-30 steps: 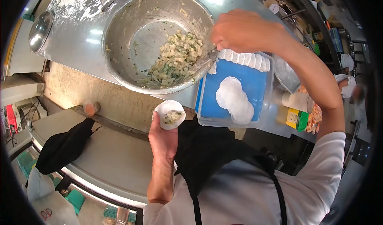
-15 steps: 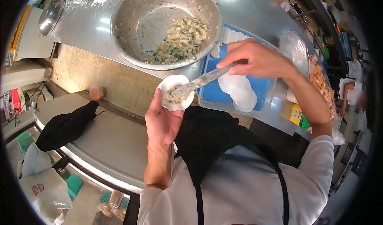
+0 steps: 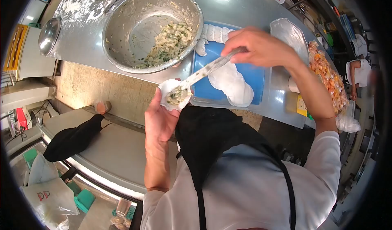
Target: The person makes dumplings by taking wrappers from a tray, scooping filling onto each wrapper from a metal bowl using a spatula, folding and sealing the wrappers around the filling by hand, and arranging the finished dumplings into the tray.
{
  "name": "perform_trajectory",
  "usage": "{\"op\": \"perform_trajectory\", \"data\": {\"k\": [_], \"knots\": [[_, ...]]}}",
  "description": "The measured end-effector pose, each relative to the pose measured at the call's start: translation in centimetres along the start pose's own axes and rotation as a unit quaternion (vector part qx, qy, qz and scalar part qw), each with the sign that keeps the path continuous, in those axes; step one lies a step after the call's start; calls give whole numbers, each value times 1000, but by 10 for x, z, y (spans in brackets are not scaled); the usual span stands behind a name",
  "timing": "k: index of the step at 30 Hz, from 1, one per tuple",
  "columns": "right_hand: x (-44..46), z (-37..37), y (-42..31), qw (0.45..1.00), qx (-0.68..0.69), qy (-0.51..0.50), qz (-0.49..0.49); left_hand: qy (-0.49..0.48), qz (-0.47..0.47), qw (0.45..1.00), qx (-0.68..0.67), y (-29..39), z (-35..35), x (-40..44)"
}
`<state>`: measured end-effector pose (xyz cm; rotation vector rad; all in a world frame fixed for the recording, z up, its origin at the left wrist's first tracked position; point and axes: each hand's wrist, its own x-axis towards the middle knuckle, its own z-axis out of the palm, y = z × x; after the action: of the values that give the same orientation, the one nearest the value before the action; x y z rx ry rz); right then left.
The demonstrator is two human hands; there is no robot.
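My left hand (image 3: 160,122) cups a round white dumpling wrapper (image 3: 164,87) with a mound of green-flecked filling (image 3: 176,98) at its middle. In my right hand (image 3: 261,46) is the handle end of a flat, smeared filling spatula (image 3: 211,68). Its far tip touches the wrapper's upper right edge, beside the filling. Just beyond stands a large metal bowl (image 3: 119,31) holding more filling (image 3: 173,40). Overlapping white wrappers (image 3: 232,85) lie on the blue tray (image 3: 256,77), and a row of folded dumplings (image 3: 217,34) sits along its far side, partly behind my right hand.
Flour (image 3: 75,9) dusts the steel table (image 3: 241,5) at far left, near a metal lid or bowl (image 3: 50,36). On the right are a clear plastic container (image 3: 290,34) and a heap of orange pieces (image 3: 324,81). Another person (image 3: 359,73) stands at far right.
The spatula has moved off the filling to the wrapper's upper right edge, leaving the mound more exposed. My view has shifted slightly, so the bowl and tray appear further left.
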<state>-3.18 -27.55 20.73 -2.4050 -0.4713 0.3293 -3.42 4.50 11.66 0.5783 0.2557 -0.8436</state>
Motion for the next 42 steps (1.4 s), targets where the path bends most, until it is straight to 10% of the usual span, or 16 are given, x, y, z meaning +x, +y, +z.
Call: {"op": "perform_trajectory", "data": {"k": [9,42], "knots": [[-16,-8,-17,977,67,-145,144,50,19,998,-25,3,0,-3],[-23,19,-17,921,207,-197,265,63,16,996,66,-9,2,-7]]}}
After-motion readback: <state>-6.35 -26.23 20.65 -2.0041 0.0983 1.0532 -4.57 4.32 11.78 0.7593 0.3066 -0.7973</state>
